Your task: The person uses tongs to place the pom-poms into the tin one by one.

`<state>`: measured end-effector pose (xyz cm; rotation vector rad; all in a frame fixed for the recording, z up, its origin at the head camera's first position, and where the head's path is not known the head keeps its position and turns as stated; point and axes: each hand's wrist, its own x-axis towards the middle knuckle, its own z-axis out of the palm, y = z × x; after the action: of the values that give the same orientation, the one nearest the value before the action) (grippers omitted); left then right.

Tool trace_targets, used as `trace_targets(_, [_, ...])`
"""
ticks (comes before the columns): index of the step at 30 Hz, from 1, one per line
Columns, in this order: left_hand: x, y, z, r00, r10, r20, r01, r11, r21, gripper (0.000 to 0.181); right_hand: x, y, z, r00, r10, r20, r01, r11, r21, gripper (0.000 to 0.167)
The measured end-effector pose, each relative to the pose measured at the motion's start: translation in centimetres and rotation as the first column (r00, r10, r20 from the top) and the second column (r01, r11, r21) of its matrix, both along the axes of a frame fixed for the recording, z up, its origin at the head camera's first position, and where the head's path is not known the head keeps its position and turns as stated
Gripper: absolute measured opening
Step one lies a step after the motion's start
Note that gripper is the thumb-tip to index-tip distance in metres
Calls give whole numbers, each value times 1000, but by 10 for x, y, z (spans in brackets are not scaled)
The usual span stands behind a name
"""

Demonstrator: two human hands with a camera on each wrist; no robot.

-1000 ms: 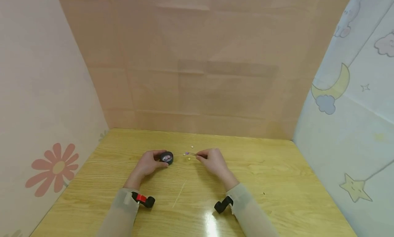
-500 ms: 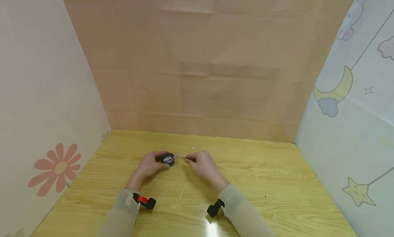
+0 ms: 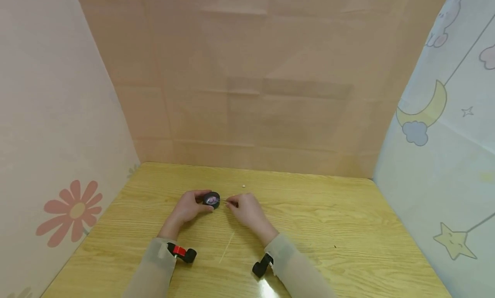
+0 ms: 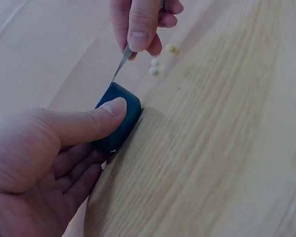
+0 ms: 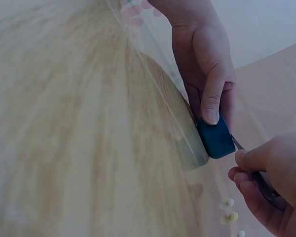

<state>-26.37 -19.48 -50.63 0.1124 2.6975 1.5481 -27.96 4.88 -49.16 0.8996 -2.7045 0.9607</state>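
Note:
My left hand (image 3: 187,207) holds a small round dark container (image 4: 119,131) on the table, thumb on its near side. Several pinkish-purple beads (image 3: 212,200) show inside it in the head view. In my right hand (image 3: 247,212) is a pair of metal tweezers (image 4: 121,66), pinched between thumb and fingers. Their tips reach over the container's rim, and the left wrist view hides the ends behind its wall. Close under the right hand lie a few pale beads: a yellowish bead (image 4: 170,48) and two whitish beads (image 4: 154,67).
A pale bead (image 3: 243,186) lies farther back on the wooden table (image 3: 309,220). Brown paper (image 3: 247,117) stands behind the table, with patterned walls on both sides. A tiny dark speck (image 3: 334,246) is at the right.
My right hand has moved left from the loose beads to the container, carrying a purple bead at the tweezer tips, now hard to make out. The left hand keeps its hold.

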Motion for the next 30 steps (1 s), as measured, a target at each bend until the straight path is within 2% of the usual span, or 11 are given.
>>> trace_targets(8, [-1,-1,-1,1000,17,-19,-17,1000,-17,61,2,1,0,1000,-10,8,10,1000,5,14])
trace_targets(22, [0,2,1,1000,14,-10,-14,1000,-16,61,3,4,-2,1000,-10,13,10,1000,-2,13])
trace_targets(30, [-1,1,1,1000,12,-5,-12,1000,-11,61,3,5,0,999,-8,45,9,1000,-9,16])
